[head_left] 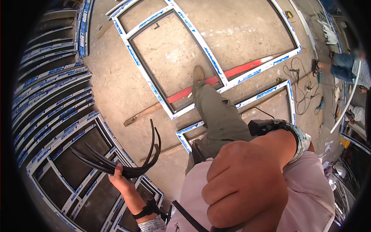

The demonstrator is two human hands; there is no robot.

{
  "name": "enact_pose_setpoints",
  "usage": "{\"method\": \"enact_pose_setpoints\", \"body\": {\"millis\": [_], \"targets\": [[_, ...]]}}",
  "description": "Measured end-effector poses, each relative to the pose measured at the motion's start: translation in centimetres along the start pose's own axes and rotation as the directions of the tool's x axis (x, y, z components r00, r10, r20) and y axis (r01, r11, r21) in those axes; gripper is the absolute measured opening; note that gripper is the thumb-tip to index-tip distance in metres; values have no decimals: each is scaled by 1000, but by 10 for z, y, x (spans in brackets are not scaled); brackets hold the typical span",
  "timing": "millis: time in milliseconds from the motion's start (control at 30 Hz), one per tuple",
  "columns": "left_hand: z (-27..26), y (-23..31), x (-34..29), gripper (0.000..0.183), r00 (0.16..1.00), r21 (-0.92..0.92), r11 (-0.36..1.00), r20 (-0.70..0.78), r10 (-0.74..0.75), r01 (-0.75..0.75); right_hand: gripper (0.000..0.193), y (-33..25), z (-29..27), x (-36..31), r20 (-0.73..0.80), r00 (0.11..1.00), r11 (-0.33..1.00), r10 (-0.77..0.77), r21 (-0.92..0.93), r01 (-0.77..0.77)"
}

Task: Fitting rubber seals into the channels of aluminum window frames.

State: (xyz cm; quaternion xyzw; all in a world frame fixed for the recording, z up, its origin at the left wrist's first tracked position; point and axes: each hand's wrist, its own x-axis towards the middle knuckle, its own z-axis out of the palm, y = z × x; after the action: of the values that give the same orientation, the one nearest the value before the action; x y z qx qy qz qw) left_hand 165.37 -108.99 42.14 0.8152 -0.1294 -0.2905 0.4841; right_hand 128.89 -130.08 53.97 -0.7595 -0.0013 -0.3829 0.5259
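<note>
My left hand [122, 181] is closed around a bundle of black rubber seal strips [133, 170], which curve out past both sides of the fingers. Large and close in front of me, my right hand [243, 185] is curled into a fist. A single black rubber strip [187, 215] runs along the lower edge to the underside of that fist; the grip itself is hidden. Below, a large white window frame [206, 52] with blue-printed film lies on the floor, and my boot [198, 73] is inside one of its openings.
A red bar [243, 69] and wooden strips lie under the large frame. A smaller frame [291, 101] is near my legs. Stacked frames [58, 94] fill the left side. On the right are tangled cables [305, 91], a yellow-black tool [288, 14] and another person [344, 63].
</note>
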Motion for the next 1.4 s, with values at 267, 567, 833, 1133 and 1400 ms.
{"method": "enact_pose_setpoints", "body": {"millis": [267, 567, 833, 1133, 1400], "targets": [[224, 156, 142, 23, 895, 216, 969, 446, 13, -121, 32, 75, -158, 58, -227, 972, 998, 56, -18, -62], [452, 233, 256, 27, 624, 366, 857, 779, -69, -363, 33, 144, -231, 40, -640, 762, 913, -102, -365, -184], [681, 170, 278, 32, -126, 52, 329, 858, -497, -943, 24, 214, -82, -51, -432, -815, 289, 385, 896, -339], [707, -27, 231, 43, -385, -568, 109, 392, -836, -816, 24, 324, 53, -92, -10, -959, 578, 282, 799, 162], [706, -283, 262, 44, -157, -863, -111, 214, -964, -493, 17, 472, 179, -185, 161, -965, 713, 207, 651, 262]]}}
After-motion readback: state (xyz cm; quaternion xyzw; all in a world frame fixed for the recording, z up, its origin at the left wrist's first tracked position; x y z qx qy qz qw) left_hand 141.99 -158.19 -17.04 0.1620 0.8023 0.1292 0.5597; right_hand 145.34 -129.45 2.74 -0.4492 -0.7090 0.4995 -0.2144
